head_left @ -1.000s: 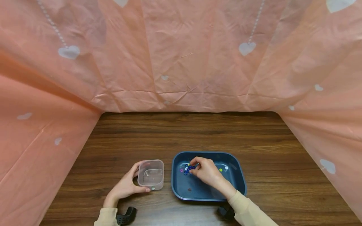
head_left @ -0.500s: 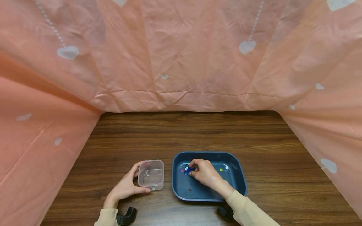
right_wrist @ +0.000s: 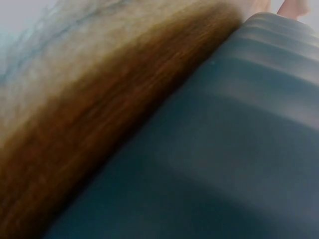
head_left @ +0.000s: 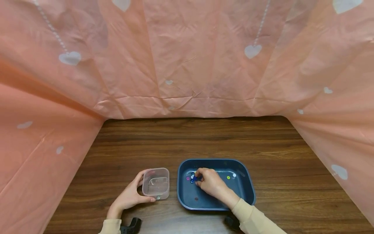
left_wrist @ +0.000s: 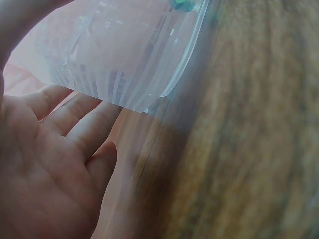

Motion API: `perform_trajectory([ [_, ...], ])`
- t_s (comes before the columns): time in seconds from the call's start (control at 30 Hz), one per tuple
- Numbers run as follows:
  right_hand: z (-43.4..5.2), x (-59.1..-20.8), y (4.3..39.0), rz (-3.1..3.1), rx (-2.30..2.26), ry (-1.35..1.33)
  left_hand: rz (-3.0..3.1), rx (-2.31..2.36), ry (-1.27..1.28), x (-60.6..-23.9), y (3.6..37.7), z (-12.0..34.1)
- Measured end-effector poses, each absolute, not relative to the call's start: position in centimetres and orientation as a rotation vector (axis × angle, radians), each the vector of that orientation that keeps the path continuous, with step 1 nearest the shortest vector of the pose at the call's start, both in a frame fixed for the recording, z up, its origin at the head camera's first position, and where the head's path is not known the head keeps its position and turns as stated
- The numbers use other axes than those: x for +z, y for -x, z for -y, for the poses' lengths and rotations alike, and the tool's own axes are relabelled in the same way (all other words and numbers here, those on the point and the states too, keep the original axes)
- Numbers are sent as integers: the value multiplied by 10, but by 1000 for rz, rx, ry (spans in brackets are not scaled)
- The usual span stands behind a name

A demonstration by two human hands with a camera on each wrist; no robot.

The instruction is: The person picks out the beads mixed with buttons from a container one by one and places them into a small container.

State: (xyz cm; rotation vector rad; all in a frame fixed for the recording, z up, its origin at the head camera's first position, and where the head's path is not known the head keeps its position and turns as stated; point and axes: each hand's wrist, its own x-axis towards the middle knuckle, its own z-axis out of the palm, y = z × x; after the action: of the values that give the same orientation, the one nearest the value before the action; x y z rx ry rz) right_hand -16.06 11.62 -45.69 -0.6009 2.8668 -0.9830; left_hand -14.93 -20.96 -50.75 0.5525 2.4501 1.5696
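In the head view a dark blue tray (head_left: pixel 244 172) lies on the wooden table (head_left: pixel 187 139), and a small clear plastic container (head_left: pixel 156 183) stands just left of it. My left hand (head_left: pixel 130 195) holds the container, thumb at its front and fingers round its left side. The left wrist view shows the clear container (left_wrist: pixel 124 55) close up above my left hand's palm (left_wrist: pixel 45 174). My right hand (head_left: pixel 208 183) reaches into the tray and pinches a small blue bead (head_left: pixel 193 177) at its fingertips. The right wrist view shows only the tray's wall (right_wrist: pixel 224 149) and table.
Loose beads lie in the tray: a pink one (head_left: pixel 188 178), a yellow-green one (head_left: pixel 228 177), a white one (head_left: pixel 234 175) and a dark one (head_left: pixel 196 198). Pink sheeting with white hearts (head_left: pixel 187 58) walls in the table at the back and both sides.
My right hand has sunk lower into the tray and curled tighter around the blue bead. The left hand and the container have stayed in place.
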Motion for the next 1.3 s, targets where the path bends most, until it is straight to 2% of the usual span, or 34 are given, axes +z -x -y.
perform_trajectory([
  [1.3, -116, -461, 160, -2886, -880, 627, -2427, 1612, -607, -506, 149, 209],
])
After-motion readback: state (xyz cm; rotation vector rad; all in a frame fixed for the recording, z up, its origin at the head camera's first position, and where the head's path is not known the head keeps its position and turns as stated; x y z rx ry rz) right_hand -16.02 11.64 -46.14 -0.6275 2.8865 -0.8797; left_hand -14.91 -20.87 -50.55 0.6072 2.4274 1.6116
